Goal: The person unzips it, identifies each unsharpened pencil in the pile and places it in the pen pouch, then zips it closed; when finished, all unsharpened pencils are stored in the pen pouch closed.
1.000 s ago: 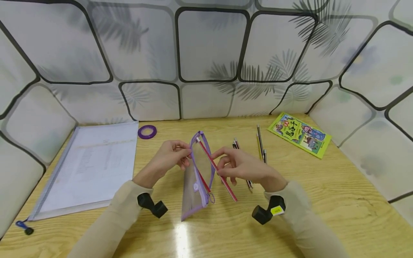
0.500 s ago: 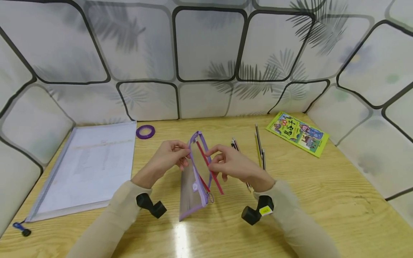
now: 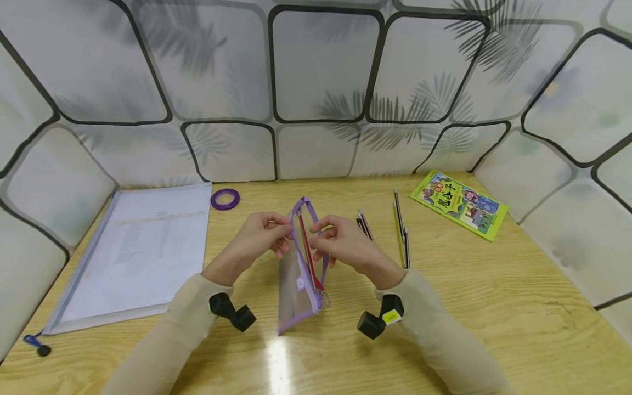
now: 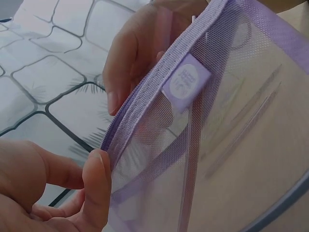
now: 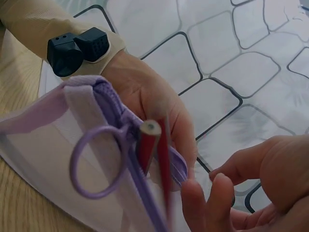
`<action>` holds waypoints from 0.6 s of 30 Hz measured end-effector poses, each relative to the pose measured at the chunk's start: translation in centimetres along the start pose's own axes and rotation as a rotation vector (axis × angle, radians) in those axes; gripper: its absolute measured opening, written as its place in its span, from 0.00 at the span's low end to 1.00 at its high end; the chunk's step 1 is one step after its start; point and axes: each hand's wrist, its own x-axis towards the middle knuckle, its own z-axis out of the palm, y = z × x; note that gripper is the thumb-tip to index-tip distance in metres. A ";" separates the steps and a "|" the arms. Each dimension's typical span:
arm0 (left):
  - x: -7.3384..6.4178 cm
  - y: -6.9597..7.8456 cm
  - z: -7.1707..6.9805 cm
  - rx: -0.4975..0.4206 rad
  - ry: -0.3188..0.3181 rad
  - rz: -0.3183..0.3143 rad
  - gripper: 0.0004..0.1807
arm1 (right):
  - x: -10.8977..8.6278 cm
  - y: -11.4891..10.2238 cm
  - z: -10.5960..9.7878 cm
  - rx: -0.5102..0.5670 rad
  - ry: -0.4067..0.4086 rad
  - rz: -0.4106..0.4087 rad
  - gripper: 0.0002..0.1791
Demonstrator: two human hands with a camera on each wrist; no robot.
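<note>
A mesh pencil pouch with purple trim and a zip stands tilted at mid-table, its mouth spread. My left hand pinches the left edge of that mouth between thumb and fingers. Red pencils lean inside the pouch; one blunt end pokes up beside the zip's purple ring. At the right edge of the mouth is my right hand, fingers loosely bent, with nothing plainly held. Through the mesh in the left wrist view, a reddish pencil shows behind the pouch's label.
Several pencils lie just beyond my right hand, and more pencils and pens are further right. A green booklet rests at the back right. Purple tape and a clear folder of papers lie left. Patterned fabric walls the table.
My right hand has moved left to the pouch, and the red pencil it held has slid down inside and out of its fingers. My left hand keeps its pinch on the rim.
</note>
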 end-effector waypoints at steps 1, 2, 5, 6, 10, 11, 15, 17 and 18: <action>0.0 0.0 0.0 0.000 0.001 -0.001 0.11 | 0.0 0.0 0.0 0.001 0.001 0.000 0.19; 0.0 0.0 0.0 -0.001 0.001 -0.003 0.11 | 0.1 0.0 0.1 0.001 -0.001 -0.005 0.19; 0.0 0.1 -0.1 -0.007 -0.001 -0.004 0.11 | 0.0 -0.1 0.1 0.006 -0.005 -0.010 0.19; 0.0 0.2 -0.1 -0.010 0.000 -0.004 0.11 | -0.1 -0.2 0.0 0.006 -0.008 -0.016 0.19; 0.0 0.3 -0.1 -0.019 -0.004 -0.002 0.10 | -0.3 -0.4 -0.3 0.010 -0.016 -0.030 0.19; 0.0 0.3 -0.2 -0.021 -0.006 0.000 0.10 | -0.3 -0.4 -0.4 0.010 -0.017 -0.029 0.19; 0.0 0.2 -0.2 -0.027 -0.009 0.004 0.09 | -0.5 -0.4 -0.7 0.010 -0.022 -0.036 0.19; 0.0 0.1 -0.3 -0.027 -0.008 0.003 0.09 | -0.6 -0.4 -0.9 0.011 -0.025 -0.039 0.18; 0.0 0.1 -0.3 -0.027 -0.008 0.001 0.09 | -0.6 -0.3 -1.0 0.015 -0.026 -0.042 0.18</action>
